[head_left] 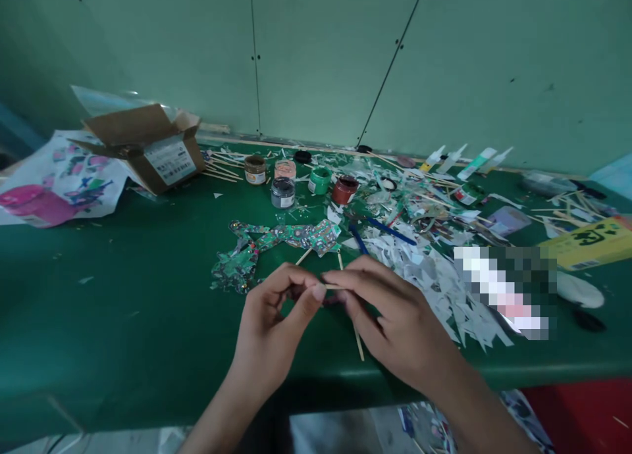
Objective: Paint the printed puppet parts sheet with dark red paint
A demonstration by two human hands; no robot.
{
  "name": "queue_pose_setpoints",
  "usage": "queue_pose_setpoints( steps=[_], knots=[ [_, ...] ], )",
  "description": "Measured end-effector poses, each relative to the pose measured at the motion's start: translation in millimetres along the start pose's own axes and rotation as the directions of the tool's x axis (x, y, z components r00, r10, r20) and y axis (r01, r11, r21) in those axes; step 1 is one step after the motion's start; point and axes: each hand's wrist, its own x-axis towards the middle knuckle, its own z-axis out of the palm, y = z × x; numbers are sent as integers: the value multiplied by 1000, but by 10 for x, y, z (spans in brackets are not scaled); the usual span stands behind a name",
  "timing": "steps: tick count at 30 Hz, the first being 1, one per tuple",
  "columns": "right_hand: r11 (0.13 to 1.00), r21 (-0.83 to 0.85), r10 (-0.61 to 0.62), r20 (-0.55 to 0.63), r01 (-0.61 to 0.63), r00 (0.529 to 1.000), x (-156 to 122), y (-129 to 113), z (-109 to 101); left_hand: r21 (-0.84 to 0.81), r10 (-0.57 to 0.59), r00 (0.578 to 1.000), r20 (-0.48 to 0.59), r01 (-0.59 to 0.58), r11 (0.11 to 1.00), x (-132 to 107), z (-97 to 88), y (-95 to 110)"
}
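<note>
Between the fingertips of both hands is a short thin wooden stick. My left hand pinches its left end with thumb and forefinger. The fingers of my right hand close on the other end. Just beyond them lies a flat, glittery green cutout with a long jagged shape, like an animal figure. One wooden stick reaches from the cutout toward my hands. Another long stick shows below my right hand, partly covered by it. Blue-handled scissors or pliers lie behind my right hand.
White paper scraps spread to the right. Open paint jars stand at the back, near glue bottles. A cardboard box and a pink bottle are at left, a yellow pack at right. The green table's edge is close.
</note>
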Motion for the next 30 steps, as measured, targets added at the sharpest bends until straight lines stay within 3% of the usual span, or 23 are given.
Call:
queue_pose_setpoints(
  steps=[3,6,9,11,16,20,23,26,30],
  knots=[
    [984,154,87,16,-89,996,17,74,26,289,90,988,122,-122,949,50,-42,-20],
    [957,225,185,20,-184,983,92,175,0,534,177,964,198,-257,806,156,-52,3],
    [934,252,250,52,-255,967,240,298,-105,644,252,935,250,-355,678,354,-12,74],
    [931,239,272,48,-276,961,373,391,-207,661,261,933,250,-361,658,545,37,128],
    [933,250,277,-44,-258,960,732,681,-402,532,258,938,229,-343,774,1145,173,150],
    [912,322,302,-113,-253,947,883,928,-366,400,247,915,318,-366,840,1507,232,4],
    [896,351,329,-117,-271,937,861,1042,-263,353,261,909,324,-373,858,1557,254,-137],
    [895,352,345,-154,-275,926,793,1056,-147,303,270,921,282,-353,885,1463,276,-235],
    [929,296,304,-271,-221,913,755,984,-3,196,198,954,226,-244,950,1328,319,-290]
  ],
)
